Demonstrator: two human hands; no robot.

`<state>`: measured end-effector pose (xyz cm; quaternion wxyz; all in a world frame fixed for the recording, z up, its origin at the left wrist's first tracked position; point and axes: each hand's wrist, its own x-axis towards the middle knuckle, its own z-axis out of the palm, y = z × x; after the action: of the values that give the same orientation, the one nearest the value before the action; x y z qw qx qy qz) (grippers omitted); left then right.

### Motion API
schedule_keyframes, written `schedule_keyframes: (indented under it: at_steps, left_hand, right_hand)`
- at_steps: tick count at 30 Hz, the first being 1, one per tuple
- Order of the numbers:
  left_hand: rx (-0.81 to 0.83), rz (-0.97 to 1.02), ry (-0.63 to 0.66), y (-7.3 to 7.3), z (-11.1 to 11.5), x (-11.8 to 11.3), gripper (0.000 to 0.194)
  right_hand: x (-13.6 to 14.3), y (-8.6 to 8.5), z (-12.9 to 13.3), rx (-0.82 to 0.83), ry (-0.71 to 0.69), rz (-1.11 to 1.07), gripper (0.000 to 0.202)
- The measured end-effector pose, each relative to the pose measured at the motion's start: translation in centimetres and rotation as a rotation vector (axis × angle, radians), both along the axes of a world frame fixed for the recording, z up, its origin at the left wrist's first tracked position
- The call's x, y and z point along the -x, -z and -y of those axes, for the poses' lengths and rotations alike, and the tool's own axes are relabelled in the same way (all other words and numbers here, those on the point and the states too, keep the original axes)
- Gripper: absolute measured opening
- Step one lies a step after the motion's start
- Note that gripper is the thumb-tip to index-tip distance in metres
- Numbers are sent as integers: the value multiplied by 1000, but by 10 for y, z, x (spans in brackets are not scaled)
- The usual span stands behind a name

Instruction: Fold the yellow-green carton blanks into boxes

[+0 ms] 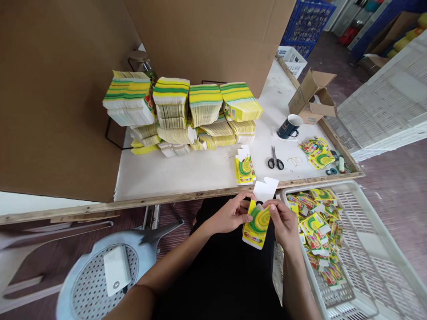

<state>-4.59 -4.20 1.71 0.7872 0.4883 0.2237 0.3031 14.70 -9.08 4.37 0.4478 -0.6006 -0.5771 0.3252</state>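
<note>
Dark reddish ribbed floor [383, 175]

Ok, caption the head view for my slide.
Left hand and right hand hold a yellow-green carton beside a white crate.

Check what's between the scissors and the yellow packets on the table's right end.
Thin tan loops, likely rubber bands, on the white tabletop; head view shows them.

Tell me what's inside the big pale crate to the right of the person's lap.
Inside the crate is a loose heap of printed cartons, yellow, green and red, some showing white flaps. Whatever lies beneath the heap is covered and can't be seen.
</note>
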Motion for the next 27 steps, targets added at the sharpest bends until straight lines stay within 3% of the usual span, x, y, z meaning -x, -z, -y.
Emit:
schedule_keyframes:
  at_steps: [4, 9, 15, 20, 23, 27]
  left_hand:
    - [-31, -37, 14, 2, 1, -4, 53]
    - [-88, -91, -30, 3, 3, -8, 78]
    - [-159, -126, -65, 10, 5, -7, 52]
    - [-251, -234, -140, 10, 5, -9, 48]
    - [-335, -263, -154, 8, 5, -10, 48]
    - [-347, -260, -108, 9, 4, -10, 50]
  right_hand:
    - [-1, 4, 2, -76, -13, 29, 33]
    - [-1, 22, 3, -164, 181, 27, 21]
    - [-6, 15, 4, -160, 67, 138, 29]
    - [-8, 12, 4, -4, -4, 82, 37]
    - [-4, 20, 2, 95, 37, 89, 43]
    - [4, 23, -3, 129, 92, 145, 35]
